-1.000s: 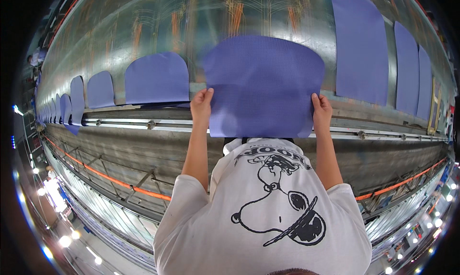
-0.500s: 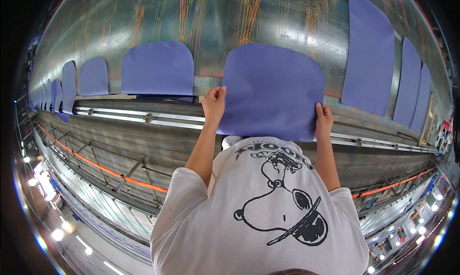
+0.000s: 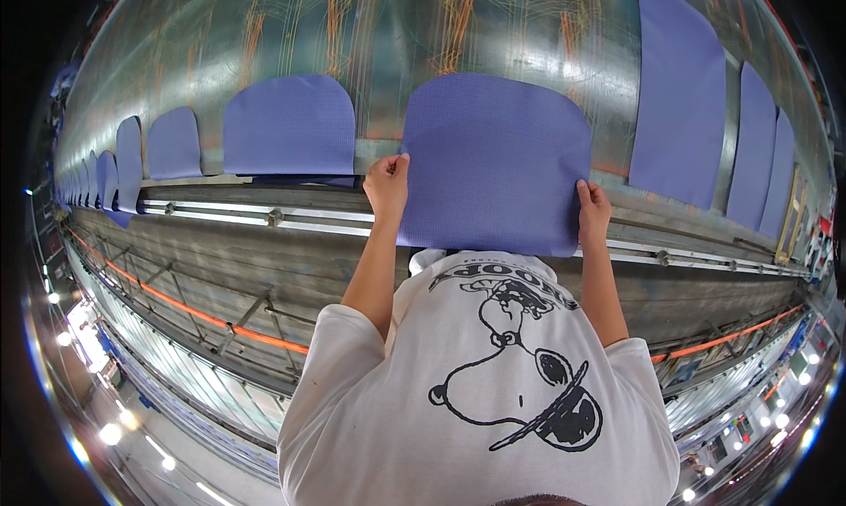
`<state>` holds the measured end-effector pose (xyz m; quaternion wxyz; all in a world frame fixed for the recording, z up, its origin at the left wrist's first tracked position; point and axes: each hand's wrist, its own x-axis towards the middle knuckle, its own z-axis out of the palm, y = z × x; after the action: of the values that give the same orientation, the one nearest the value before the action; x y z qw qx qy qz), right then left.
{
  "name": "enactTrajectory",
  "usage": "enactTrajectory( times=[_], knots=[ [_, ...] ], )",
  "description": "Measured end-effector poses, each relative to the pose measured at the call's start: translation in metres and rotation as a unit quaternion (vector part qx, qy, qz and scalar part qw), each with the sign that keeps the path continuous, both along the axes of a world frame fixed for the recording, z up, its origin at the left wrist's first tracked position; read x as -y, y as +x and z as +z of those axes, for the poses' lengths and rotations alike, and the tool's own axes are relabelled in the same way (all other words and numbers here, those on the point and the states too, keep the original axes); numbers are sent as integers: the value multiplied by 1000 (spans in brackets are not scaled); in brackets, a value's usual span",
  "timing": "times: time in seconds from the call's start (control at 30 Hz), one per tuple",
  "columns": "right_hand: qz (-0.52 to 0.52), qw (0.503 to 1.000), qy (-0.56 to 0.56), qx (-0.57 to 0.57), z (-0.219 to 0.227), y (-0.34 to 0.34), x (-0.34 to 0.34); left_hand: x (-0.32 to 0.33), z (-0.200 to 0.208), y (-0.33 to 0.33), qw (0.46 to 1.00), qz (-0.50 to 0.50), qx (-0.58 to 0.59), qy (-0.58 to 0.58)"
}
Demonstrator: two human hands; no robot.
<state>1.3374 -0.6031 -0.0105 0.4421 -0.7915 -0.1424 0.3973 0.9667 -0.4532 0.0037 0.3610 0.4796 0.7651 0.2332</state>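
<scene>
A purple textured sheet [image 3: 495, 167] with rounded far corners lies in front of me, its near part hanging over the table's edge toward my body. My left hand [image 3: 387, 185] pinches its left side edge between thumb and fingers. On the opposite edge, my right hand [image 3: 594, 208] grips the same sheet at about the same height. The sheet looks flat between my hands. To the left, a similar purple piece [image 3: 291, 125] rests on the metal table [image 3: 388, 61], with a fold of material under its near edge.
A tall purple sheet [image 3: 679, 101] lies to the right, with more beyond it. Several smaller purple pieces [image 3: 174, 143] line the table's left stretch. Metal rails [image 3: 304, 222] run along the near edge. An orange bar [image 3: 189, 310] crosses behind me. Orange and yellow lines mark the tabletop.
Both hands and the purple sheet between them have shifted slightly away from me and a little left. My grip on both side edges stays the same.
</scene>
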Motion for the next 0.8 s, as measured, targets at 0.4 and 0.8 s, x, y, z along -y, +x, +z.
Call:
enactTrajectory(
  times=[0.4,0.8],
  knots=[
    [4,999,-10,30,-11,3,4,-2,-10,-5,998,-40,-45,-11],
    [-16,998,-17,62,9,-6,-7,-6,-4,-2,996,-46,-58,-49]
  ],
)
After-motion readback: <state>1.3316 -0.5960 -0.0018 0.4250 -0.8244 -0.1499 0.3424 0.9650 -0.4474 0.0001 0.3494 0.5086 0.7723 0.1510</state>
